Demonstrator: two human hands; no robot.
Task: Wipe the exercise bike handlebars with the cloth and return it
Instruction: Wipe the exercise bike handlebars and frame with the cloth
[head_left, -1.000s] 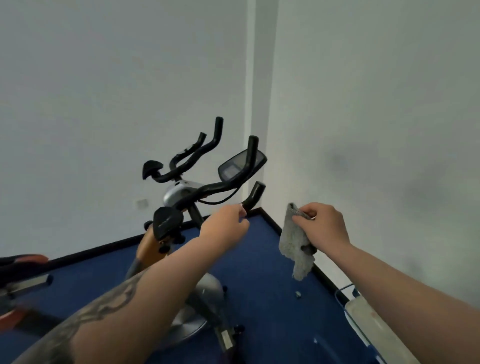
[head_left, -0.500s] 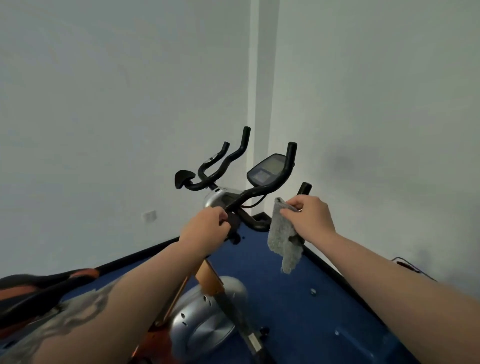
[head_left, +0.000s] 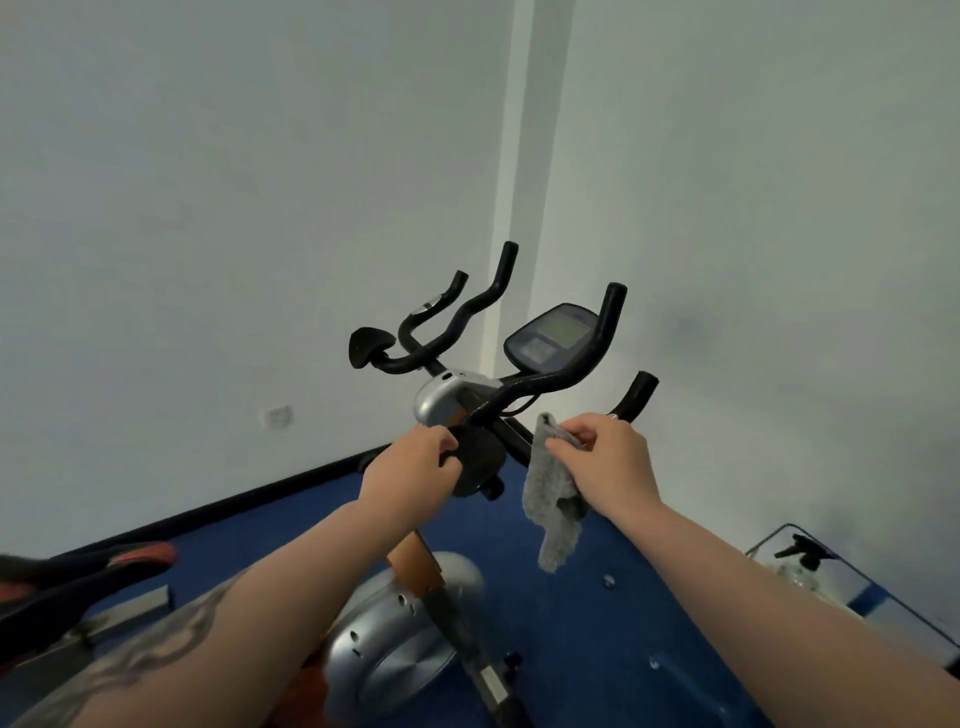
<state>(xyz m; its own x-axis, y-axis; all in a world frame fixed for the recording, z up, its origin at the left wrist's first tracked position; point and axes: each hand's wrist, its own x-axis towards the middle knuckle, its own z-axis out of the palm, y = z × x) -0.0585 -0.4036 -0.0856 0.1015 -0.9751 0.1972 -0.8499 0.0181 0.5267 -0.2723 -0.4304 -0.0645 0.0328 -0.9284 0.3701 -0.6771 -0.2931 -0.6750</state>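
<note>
Handlebars crowding the space just ahead of the fingers

Beyond the right hand's fingers (head_left: 563, 446), the near black grip (head_left: 638, 396) is rising just beside them, with the console (head_left: 551, 335) and a tall bar (head_left: 608, 322) standing further ahead. Open air is lying to the right of those fingers toward the wall (head_left: 779, 260); the cloth (head_left: 545, 499) is hanging below them over bare blue floor (head_left: 597, 649).

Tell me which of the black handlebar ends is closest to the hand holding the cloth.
The short, low bar end just above the right hand gripping the grey cloth. The other three ends rise higher and farther away.
</note>
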